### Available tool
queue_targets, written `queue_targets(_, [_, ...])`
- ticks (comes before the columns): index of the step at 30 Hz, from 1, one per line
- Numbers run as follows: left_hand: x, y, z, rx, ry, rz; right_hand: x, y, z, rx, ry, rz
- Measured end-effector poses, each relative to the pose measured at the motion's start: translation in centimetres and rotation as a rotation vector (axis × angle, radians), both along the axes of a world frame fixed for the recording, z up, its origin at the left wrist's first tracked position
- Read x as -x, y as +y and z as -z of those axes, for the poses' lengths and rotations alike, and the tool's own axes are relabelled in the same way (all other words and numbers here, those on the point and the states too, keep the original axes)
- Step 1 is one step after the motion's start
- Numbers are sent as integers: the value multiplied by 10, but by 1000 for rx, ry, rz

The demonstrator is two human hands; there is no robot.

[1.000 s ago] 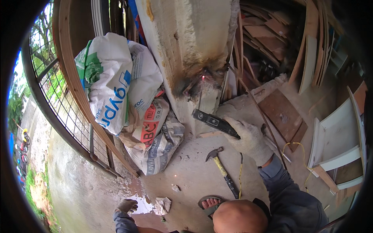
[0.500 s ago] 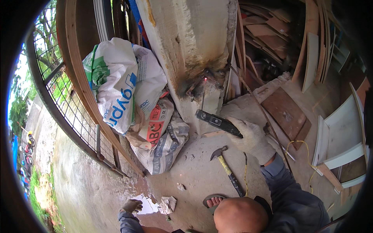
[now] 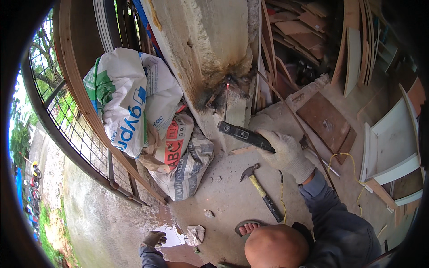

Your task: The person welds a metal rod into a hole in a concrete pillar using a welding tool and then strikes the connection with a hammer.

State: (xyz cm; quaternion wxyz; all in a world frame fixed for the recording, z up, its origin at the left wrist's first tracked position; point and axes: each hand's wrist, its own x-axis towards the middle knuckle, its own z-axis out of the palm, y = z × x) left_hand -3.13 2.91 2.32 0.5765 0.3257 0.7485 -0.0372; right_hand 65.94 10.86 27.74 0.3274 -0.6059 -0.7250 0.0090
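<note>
My right hand [image 3: 286,154], in a pale work glove, is closed round a black welding electrode holder [image 3: 246,136]. A thin rod [image 3: 226,102] stands up from its jaw. The rod's upper end glows red against the scorched, broken-out foot of a concrete column [image 3: 205,40]. Dark metal [image 3: 237,85] shows inside that blackened hollow. At the lower left my left hand [image 3: 154,239], also gloved, hangs free with its fingers loosely bent and nothing visible in them. A claw hammer [image 3: 262,194] with a yellow and black handle lies on the floor below the holder.
Filled sacks [image 3: 178,156] lean left of the column, beside a curved mesh gate [image 3: 76,120]. Wood panels [image 3: 326,127] and white-edged frames [image 3: 393,143] stand at right. A yellow cord [image 3: 353,169] crosses the floor. Crumpled cloth [image 3: 195,235] lies by a puddle [image 3: 172,236].
The view has shifted a little, so the scene sits further left. The red glow at the rod's end has grown from a dot to a short streak. Both hands keep their hold and pose.
</note>
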Motion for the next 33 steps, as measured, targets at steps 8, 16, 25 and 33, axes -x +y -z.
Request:
queue_targets(8, [-1, -2, -4, -1, 16, 26, -2, 0, -2, -7, 2, -12])
queue_targets(16, [-1, 1, 3, -9, 23, 15, -1, 1, -3, -12, 63, -28])
queue_targets(25, [0, 0, 3, -12, 34, 34, -2, 5, -4, -9, 51, -32])
queue_targets(33, [-6, 1, -4, -5, 28, 28, -4, 8, -5, 4, 39, -25])
